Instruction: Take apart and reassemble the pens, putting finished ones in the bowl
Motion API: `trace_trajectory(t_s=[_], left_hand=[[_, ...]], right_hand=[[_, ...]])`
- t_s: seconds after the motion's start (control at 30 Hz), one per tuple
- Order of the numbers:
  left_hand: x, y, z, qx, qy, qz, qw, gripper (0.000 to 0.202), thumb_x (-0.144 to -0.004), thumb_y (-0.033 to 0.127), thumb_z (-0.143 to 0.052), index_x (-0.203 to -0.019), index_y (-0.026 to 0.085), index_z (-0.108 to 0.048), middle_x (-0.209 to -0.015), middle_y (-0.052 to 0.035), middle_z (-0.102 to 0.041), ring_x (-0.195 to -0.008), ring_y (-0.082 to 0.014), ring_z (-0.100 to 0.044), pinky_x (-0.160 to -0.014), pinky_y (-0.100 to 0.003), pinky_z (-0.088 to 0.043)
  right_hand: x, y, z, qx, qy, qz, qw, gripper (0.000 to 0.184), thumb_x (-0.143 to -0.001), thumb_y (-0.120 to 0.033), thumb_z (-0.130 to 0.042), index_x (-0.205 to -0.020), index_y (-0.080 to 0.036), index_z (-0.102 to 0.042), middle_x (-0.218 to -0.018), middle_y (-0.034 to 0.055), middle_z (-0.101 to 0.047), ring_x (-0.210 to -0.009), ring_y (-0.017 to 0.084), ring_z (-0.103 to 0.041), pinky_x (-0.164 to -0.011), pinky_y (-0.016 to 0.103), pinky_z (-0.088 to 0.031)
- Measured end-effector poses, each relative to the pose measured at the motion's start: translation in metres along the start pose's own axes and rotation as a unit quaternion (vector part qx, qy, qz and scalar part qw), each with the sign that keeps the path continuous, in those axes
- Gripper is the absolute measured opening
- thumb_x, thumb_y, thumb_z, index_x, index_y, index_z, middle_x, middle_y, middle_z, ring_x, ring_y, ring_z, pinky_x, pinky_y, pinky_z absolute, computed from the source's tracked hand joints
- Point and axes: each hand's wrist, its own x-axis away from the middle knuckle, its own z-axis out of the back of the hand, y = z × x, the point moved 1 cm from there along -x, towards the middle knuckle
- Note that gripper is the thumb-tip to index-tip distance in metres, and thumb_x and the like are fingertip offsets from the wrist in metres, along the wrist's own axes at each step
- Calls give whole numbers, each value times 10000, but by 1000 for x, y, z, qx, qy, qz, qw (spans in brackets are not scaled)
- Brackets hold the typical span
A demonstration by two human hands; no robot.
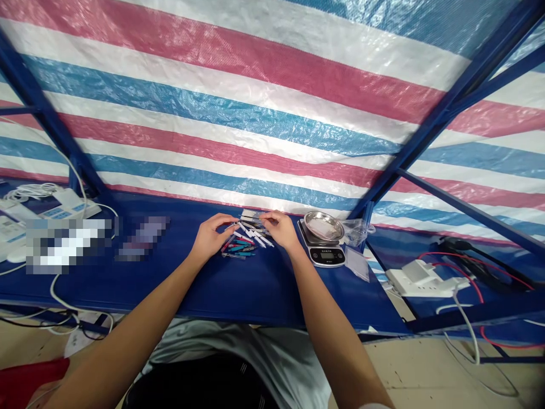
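My left hand (210,236) and my right hand (281,230) rest at the back of the blue table, fingertips curled toward each other. Between them lies a loose heap of small slim parts (244,241), white, red, teal and dark, possibly pen pieces. Both sets of fingertips touch or nearly touch the heap's upper end. Any small item pinched there is too small to make out. Right of my right hand, a digital kitchen scale (321,255) carries a shallow steel bowl (323,226).
A clear plastic bag (357,232) lies beyond the scale. Pixelated objects (68,244) and white devices with cables (55,204) occupy the table's left. A white power strip (421,281) with red and white wires sits right. Blue steel framing and striped tarpaulin stand behind.
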Motion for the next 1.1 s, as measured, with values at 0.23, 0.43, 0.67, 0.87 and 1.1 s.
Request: trace_trajectory(t_s=[0.23,0.43,0.67,0.87,1.1], left_hand=[[2,-5,0,-29,-19,44,998,370,-965,537,-707,-1201,277,-824,-1183,-89,-776,-1070,-269,-740,-932,-385,-613],[3,-3,-2,-42,-49,35,997,371,-969,545,-692,-1192,283,-831,-1168,-81,-777,-1034,-259,-737,-911,-371,-601],[5,0,-5,-60,-72,32,995,364,-980,532,-680,-1204,288,-831,-1172,-79,-777,-1006,-257,-737,-897,-365,-585],[5,2,-6,-57,-87,26,994,351,-980,519,-676,-1196,294,-836,-1167,-78,-776,-1020,-260,-738,-937,-376,-583],[6,2,-7,-55,-88,29,994,352,-978,522,-677,-1202,300,-834,-1166,-79,-776,-1027,-261,-736,-929,-370,-584]], right_hand=[[5,-12,-8,-329,117,-94,932,411,-745,-439,-913,-1052,-214,-757,-984,47,-805,-955,217,-769,-857,354,-635],[7,-32,-10,-339,183,-69,920,359,-784,-482,-892,-976,-218,-743,-971,52,-800,-1011,252,-793,-957,422,-649],[11,-44,-9,-293,175,-24,940,309,-859,-478,-841,-1014,-224,-754,-1003,56,-809,-991,248,-792,-990,436,-635],[11,-41,-11,-297,168,-37,939,337,-851,-504,-840,-1016,-227,-745,-1012,58,-809,-1022,256,-789,-998,441,-632],[10,-40,-13,-304,168,-24,937,299,-860,-469,-835,-1011,-229,-741,-1008,50,-804,-1018,248,-793,-993,434,-635]])
